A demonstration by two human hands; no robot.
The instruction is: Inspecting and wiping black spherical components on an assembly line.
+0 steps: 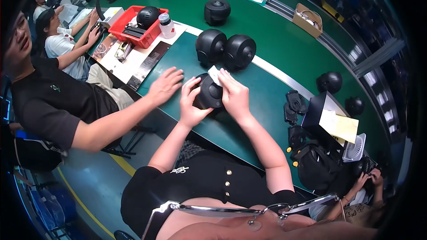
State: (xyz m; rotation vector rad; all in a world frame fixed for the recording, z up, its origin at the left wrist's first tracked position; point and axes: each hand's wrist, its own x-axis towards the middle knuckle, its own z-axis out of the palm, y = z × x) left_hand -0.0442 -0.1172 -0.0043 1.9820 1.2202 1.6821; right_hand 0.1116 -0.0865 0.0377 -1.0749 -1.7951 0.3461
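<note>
In the head view, our left hand (190, 106) grips a round black housing (209, 92), held between both hands; our right hand (235, 95) pinches a white cloth (215, 75) against its far edge. We seem to be wiping; the next stroke calls for steady left support. A co-worker's hand (166, 85) reaches beside our left.

I'd call this a factory assembly workshop: from my end I see people (53, 93) along a long green surface (267, 95), several similar black rounded units (211, 44), a red parts bin (149, 40) and yellow stripes (123, 165) on the floor (95, 182).
</note>
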